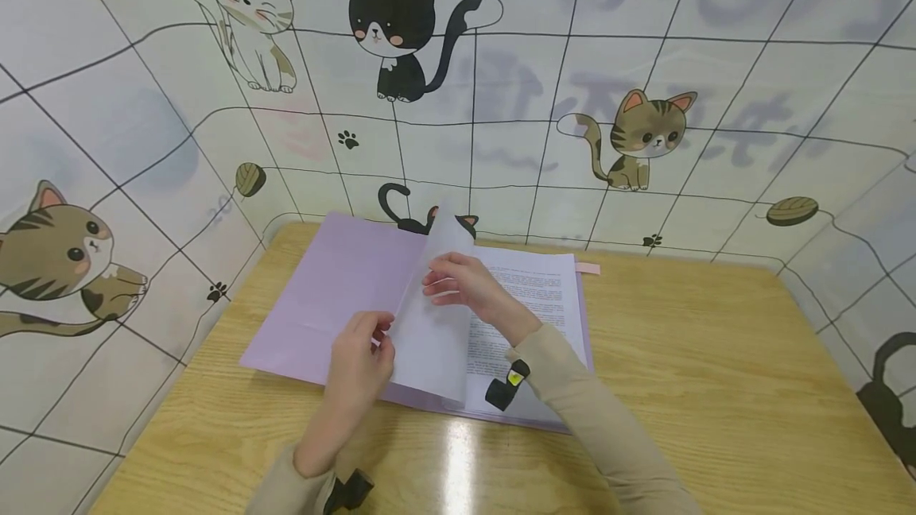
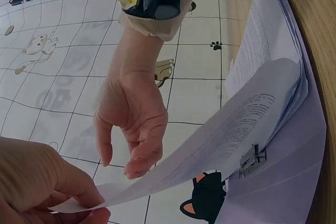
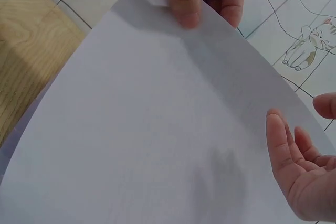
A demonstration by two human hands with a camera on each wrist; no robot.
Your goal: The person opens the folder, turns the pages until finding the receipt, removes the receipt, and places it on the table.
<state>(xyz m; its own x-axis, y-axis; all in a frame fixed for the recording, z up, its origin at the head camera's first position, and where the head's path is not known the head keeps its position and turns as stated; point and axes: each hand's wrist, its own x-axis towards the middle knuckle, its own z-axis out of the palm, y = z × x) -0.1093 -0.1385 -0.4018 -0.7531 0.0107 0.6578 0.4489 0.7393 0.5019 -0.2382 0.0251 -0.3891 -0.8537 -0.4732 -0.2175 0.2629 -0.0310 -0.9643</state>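
My left hand (image 1: 361, 356) pinches the free edge of a lifted white sheet (image 1: 429, 348). In the left wrist view, its thumb and fingers close on the sheet's corner. The lifted sheet curves up over a stack of printed pages (image 1: 525, 284) in a lilac folder (image 1: 358, 269). A metal clip (image 2: 252, 160) shows at the stack's bound side. My right hand (image 1: 468, 284) hovers by the upper part of the sheet, fingers loosely bent and holding nothing. The right wrist view has this hand (image 3: 304, 177) beside the sheet's edge, its shadow falling on the blank side.
The folder lies open on a wooden table (image 1: 701, 372) against a wall covering (image 1: 529, 78) printed with cats and grid lines. A pink tab (image 1: 588, 269) sticks out from the right side of the pages. Dark wrist cameras (image 1: 506, 388) sit at both cuffs.
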